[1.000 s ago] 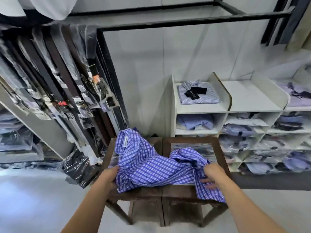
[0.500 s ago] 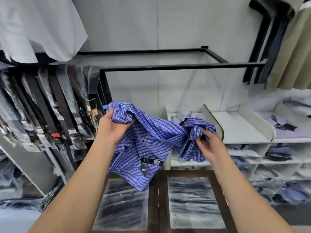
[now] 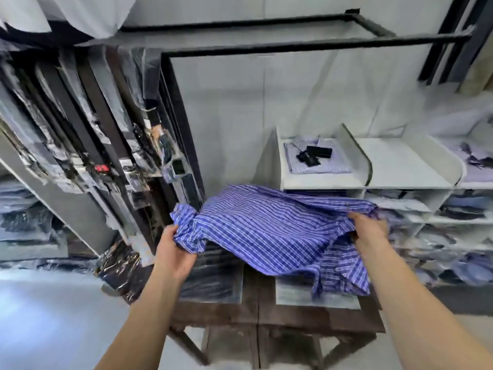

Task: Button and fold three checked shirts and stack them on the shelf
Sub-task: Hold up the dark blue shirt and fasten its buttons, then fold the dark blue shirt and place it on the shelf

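Note:
A blue-and-white checked shirt (image 3: 269,225) is stretched out in the air just above the wooden table (image 3: 266,313). My left hand (image 3: 173,252) grips a bunched part of it at the left. My right hand (image 3: 369,229) grips its right edge, and a loose flap hangs down from there onto the table. One folded checked shirt (image 3: 317,158) with a black tag lies on the top of the white shelf unit (image 3: 325,182) behind the table.
Belts in plastic sleeves (image 3: 88,145) hang on a rack at the left, close to the table. A black metal rail (image 3: 293,46) runs overhead. More packed shirts (image 3: 453,236) fill the lower shelf compartments at the right. Pale floor (image 3: 48,316) lies to the left.
The shirt has come down from chest height, where I held it bunched up, and is now spread wide between my hands just over the table. My hands have moved apart.

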